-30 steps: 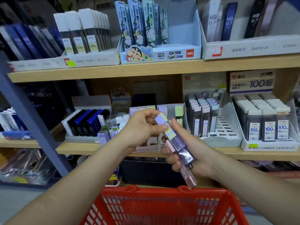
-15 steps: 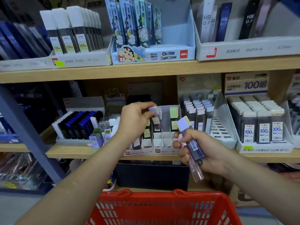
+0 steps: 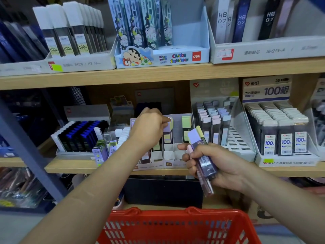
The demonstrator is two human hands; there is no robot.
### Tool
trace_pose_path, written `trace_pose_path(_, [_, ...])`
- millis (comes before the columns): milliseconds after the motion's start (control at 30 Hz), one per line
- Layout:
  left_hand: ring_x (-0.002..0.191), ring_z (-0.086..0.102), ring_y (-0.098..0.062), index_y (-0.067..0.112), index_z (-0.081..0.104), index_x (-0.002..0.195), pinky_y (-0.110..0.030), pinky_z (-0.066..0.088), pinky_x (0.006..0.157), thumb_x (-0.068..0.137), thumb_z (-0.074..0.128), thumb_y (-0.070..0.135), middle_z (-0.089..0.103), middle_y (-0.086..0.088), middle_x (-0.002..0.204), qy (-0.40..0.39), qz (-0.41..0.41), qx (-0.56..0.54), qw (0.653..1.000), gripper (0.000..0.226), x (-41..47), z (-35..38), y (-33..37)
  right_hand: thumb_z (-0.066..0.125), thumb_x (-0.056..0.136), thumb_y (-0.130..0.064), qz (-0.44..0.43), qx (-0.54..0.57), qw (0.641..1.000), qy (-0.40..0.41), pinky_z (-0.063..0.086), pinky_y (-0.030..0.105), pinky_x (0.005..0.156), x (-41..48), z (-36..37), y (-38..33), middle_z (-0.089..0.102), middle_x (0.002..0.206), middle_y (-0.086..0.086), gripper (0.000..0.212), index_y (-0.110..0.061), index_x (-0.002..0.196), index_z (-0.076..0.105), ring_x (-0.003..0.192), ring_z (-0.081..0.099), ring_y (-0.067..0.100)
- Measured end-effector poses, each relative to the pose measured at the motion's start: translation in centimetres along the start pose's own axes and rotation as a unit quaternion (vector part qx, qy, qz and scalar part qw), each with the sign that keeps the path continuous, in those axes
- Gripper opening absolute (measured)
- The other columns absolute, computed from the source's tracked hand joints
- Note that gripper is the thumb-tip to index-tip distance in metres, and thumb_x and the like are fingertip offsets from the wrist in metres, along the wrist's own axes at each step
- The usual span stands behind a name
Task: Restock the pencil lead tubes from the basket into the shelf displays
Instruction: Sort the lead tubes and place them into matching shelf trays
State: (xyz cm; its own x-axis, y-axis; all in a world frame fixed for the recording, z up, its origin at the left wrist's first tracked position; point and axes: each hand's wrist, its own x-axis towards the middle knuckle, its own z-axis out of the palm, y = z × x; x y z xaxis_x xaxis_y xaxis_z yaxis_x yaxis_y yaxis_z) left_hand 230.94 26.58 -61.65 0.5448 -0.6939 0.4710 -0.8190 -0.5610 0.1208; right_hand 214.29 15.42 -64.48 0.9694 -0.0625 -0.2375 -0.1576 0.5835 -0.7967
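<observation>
above ribbed red basket [image 3: 175, 226], hands grip slim translucent tubes [image 3: 202, 155].

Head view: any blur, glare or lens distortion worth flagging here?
Head view: wide-angle bending bows the upper shelf board; edges soften, left side dim; the tube in the left hand is slightly smeared; right hand and red basket sharp; no strong glare.

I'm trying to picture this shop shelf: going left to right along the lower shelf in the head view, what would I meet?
Blue-capped black tubes tray → left hand slotting a purple-capped tube → right hand gripping spare tubes → pastel-capped tubes rack → white-capped "100" tubes box.
</observation>
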Motion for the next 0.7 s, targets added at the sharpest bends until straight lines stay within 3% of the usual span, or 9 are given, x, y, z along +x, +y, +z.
trace_pose_path(133, [0.112, 0.051, -0.022, 0.027, 0.067, 0.121, -0.036, 0.039, 0.094, 0.096, 0.055, 0.028, 0.067, -0.002, 0.116, 0.006, -0.007, 0.011, 1.000, 0.027, 0.4, -0.5, 0.2, 0.048, 0.082, 0.008, 0.014, 0.001, 1.000, 0.005, 0.052, 0.027, 0.048, 0.1, 0.2, -0.1, 0.064, 0.080, 0.017, 0.048, 0.004, 0.129, 0.053, 0.060, 0.060, 0.021])
trace_pose_path(267, [0.113, 0.048, -0.022, 0.033, 0.066, 0.119, -0.036, 0.033, 0.092, 0.096, 0.054, 0.030, 0.069, 0.003, 0.112, 0.009, -0.008, 0.044, 0.999, 0.026, 0.7, -0.7, 0.3, 0.054, 0.072, -0.002, 0.044, -0.003, 0.999, 0.004, 0.050, 0.024, 0.045, -0.3, 0.7, -0.2, 0.071, 0.098, 0.023, 0.054, -0.002, 0.125, 0.057, 0.056, 0.061, 0.020])
trace_pose_path(467, [0.114, 0.045, -0.023, 0.031, 0.064, 0.119, -0.035, 0.035, 0.085, 0.092, 0.058, 0.033, 0.062, 0.003, 0.115, 0.031, -0.011, 0.054, 0.998, 0.028, 0.2, -0.6, 0.3, 0.053, 0.082, -0.011, 0.047, 0.006, 0.998, -0.035, 0.038, 0.018, 0.039, -0.2, 0.7, -0.1, 0.058, 0.075, 0.008, 0.041, -0.008, 0.123, 0.058, 0.046, 0.043, 0.010])
trace_pose_path(567, [0.096, 0.056, -0.017, 0.023, 0.073, 0.103, -0.027, 0.039, 0.074, 0.094, 0.056, 0.030, 0.070, 0.003, 0.099, 0.052, 0.008, -0.070, 0.996, 0.020, -0.6, -1.5, 1.1, 0.059, 0.083, -0.016, 0.052, -0.004, 0.998, -0.041, 0.037, 0.017, 0.038, -0.1, 0.9, 0.0, 0.052, 0.069, 0.004, 0.032, -0.011, 0.114, 0.057, 0.045, 0.042, 0.008])
trace_pose_path(633, [0.078, 0.063, -0.013, 0.019, 0.075, 0.087, -0.025, 0.044, 0.065, 0.095, 0.056, 0.032, 0.072, 0.003, 0.080, 0.008, -0.007, -0.200, 0.980, 0.024, -1.4, -2.6, 2.1, 0.066, 0.081, -0.018, 0.053, -0.011, 0.998, -0.043, 0.036, 0.017, 0.038, -0.1, 1.1, 0.1, 0.051, 0.067, 0.002, 0.031, -0.014, 0.109, 0.052, 0.044, 0.042, 0.008])
trace_pose_path(700, [0.070, 0.064, -0.009, 0.020, 0.075, 0.083, -0.026, 0.049, 0.065, 0.093, 0.059, 0.036, 0.071, 0.002, 0.072, -0.065, -0.019, -0.301, 0.951, 0.025, -2.0, -3.6, 2.8, 0.073, 0.077, -0.019, 0.051, -0.014, 0.998, -0.046, 0.036, 0.016, 0.038, 0.1, 1.4, 0.2, 0.050, 0.066, 0.001, 0.034, -0.016, 0.102, 0.049, 0.044, 0.042, 0.008])
